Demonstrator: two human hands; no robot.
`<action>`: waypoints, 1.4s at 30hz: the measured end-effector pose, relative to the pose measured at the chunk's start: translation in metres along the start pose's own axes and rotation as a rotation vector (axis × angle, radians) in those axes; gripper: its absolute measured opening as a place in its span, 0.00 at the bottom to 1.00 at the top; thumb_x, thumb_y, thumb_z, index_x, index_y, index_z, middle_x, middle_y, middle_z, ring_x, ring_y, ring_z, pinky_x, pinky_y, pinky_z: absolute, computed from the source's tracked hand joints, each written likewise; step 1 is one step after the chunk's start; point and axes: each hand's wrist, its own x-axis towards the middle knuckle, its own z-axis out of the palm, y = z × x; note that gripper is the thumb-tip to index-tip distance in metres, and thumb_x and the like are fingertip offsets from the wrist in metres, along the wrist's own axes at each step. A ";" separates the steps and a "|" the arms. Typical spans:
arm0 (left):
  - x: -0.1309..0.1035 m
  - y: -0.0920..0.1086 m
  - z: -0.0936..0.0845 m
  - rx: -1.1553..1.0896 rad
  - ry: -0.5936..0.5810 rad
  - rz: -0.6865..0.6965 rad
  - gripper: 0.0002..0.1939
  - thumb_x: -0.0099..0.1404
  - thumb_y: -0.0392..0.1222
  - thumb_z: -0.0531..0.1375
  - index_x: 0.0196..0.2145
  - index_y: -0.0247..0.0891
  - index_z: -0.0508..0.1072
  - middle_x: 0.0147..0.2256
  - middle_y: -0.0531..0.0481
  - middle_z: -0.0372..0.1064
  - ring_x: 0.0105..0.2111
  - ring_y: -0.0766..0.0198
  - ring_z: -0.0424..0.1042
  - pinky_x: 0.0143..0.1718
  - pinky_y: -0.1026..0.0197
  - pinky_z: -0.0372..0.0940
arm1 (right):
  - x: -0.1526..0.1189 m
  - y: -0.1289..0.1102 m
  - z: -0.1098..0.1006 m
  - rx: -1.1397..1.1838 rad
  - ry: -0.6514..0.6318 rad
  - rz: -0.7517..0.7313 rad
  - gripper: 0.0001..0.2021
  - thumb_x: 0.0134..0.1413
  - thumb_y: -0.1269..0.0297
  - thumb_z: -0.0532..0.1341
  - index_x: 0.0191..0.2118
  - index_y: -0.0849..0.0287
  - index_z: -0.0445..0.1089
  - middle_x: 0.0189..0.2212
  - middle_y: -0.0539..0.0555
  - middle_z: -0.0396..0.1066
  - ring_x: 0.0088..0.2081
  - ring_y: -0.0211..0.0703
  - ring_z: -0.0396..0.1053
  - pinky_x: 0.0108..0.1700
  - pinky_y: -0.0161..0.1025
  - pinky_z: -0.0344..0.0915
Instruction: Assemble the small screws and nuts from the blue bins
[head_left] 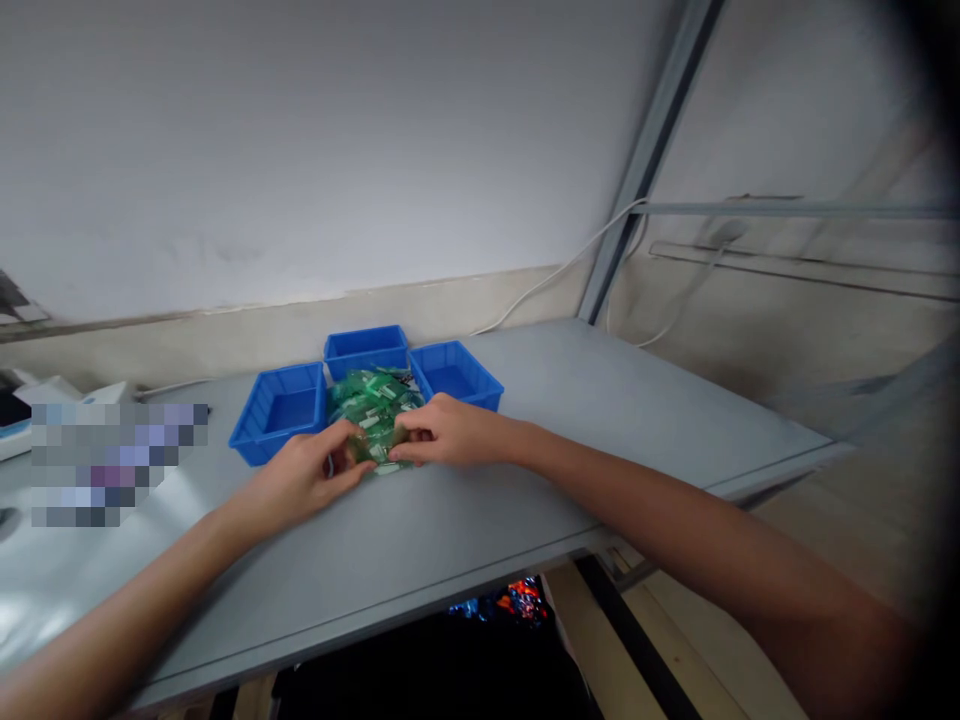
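A heap of small green, shiny plastic packets (379, 392) with pale labels lies on the grey table between the blue bins. My left hand (311, 465) is at the heap's front left edge, fingers and thumb curled around the edge of a green packet. From the right, my right hand (446, 432) pinches the front of the heap, with greenish plastic showing at its fingertips. The hands are a short way apart, facing each other. What is inside the packets is too small to make out.
Blue plastic bins stand around the heap: a left bin (251, 440), a back bin (365, 357) and a right bin (491, 392). The grey table (600, 400) meets a wall behind. A metal post (637, 160) and white cable (555, 277) are at the right. A blurred-out item (112, 465) lies left.
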 end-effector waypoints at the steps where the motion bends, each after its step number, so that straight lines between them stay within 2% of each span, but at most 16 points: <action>1: 0.000 0.000 0.000 0.002 -0.004 -0.001 0.10 0.62 0.48 0.55 0.32 0.38 0.63 0.22 0.57 0.64 0.21 0.69 0.64 0.22 0.67 0.58 | 0.000 0.000 0.000 0.001 -0.006 0.005 0.13 0.54 0.59 0.57 0.23 0.60 0.60 0.20 0.47 0.66 0.23 0.32 0.62 0.27 0.31 0.53; 9: 0.001 0.003 -0.002 0.052 -0.039 0.014 0.15 0.63 0.49 0.53 0.25 0.37 0.63 0.19 0.57 0.62 0.19 0.69 0.61 0.22 0.67 0.54 | -0.001 -0.001 0.000 -0.010 0.002 -0.015 0.14 0.54 0.58 0.57 0.22 0.60 0.60 0.20 0.47 0.65 0.23 0.32 0.62 0.27 0.31 0.52; 13: 0.001 0.005 -0.004 0.063 -0.030 0.025 0.15 0.63 0.49 0.53 0.24 0.37 0.63 0.19 0.57 0.61 0.19 0.70 0.61 0.22 0.67 0.54 | 0.000 0.003 0.001 0.012 0.028 -0.035 0.14 0.54 0.57 0.57 0.23 0.60 0.61 0.20 0.47 0.66 0.24 0.32 0.63 0.27 0.31 0.53; 19: -0.001 0.009 -0.005 -0.013 -0.019 0.075 0.13 0.65 0.46 0.51 0.27 0.37 0.65 0.22 0.56 0.60 0.21 0.71 0.62 0.23 0.69 0.57 | 0.000 0.004 0.002 0.005 0.162 0.065 0.15 0.51 0.53 0.58 0.24 0.59 0.57 0.18 0.45 0.62 0.21 0.32 0.58 0.24 0.32 0.50; 22: -0.001 0.011 -0.004 -0.084 -0.014 0.092 0.11 0.65 0.45 0.52 0.29 0.36 0.66 0.24 0.56 0.61 0.23 0.71 0.63 0.23 0.70 0.59 | 0.000 0.001 0.002 0.029 0.115 0.076 0.15 0.53 0.55 0.56 0.24 0.59 0.59 0.18 0.46 0.64 0.21 0.32 0.59 0.24 0.32 0.51; 26: -0.001 0.012 -0.003 -0.137 -0.013 0.123 0.10 0.64 0.44 0.53 0.31 0.36 0.66 0.27 0.54 0.62 0.26 0.70 0.64 0.25 0.70 0.62 | 0.000 -0.002 0.005 0.095 0.059 -0.011 0.08 0.54 0.60 0.57 0.31 0.60 0.65 0.23 0.49 0.69 0.26 0.34 0.66 0.29 0.31 0.57; 30: -0.001 0.015 -0.005 -0.157 -0.067 0.122 0.08 0.64 0.43 0.52 0.33 0.36 0.67 0.30 0.52 0.64 0.30 0.68 0.65 0.28 0.69 0.64 | -0.001 -0.003 0.009 0.182 0.005 -0.034 0.12 0.51 0.57 0.59 0.36 0.61 0.65 0.28 0.51 0.71 0.31 0.36 0.69 0.33 0.32 0.62; 34: 0.000 0.016 -0.006 -0.180 -0.086 0.142 0.07 0.64 0.42 0.52 0.35 0.37 0.67 0.32 0.51 0.65 0.31 0.67 0.66 0.30 0.68 0.65 | -0.001 -0.002 0.008 0.183 -0.001 -0.032 0.13 0.51 0.55 0.59 0.36 0.61 0.65 0.29 0.52 0.72 0.32 0.37 0.70 0.33 0.32 0.63; 42: -0.001 0.016 -0.007 -0.159 -0.102 0.133 0.08 0.65 0.41 0.50 0.35 0.37 0.67 0.32 0.51 0.66 0.31 0.67 0.66 0.30 0.68 0.64 | 0.000 -0.002 0.008 0.133 -0.011 -0.043 0.11 0.50 0.59 0.61 0.36 0.61 0.65 0.27 0.50 0.71 0.30 0.36 0.69 0.32 0.31 0.61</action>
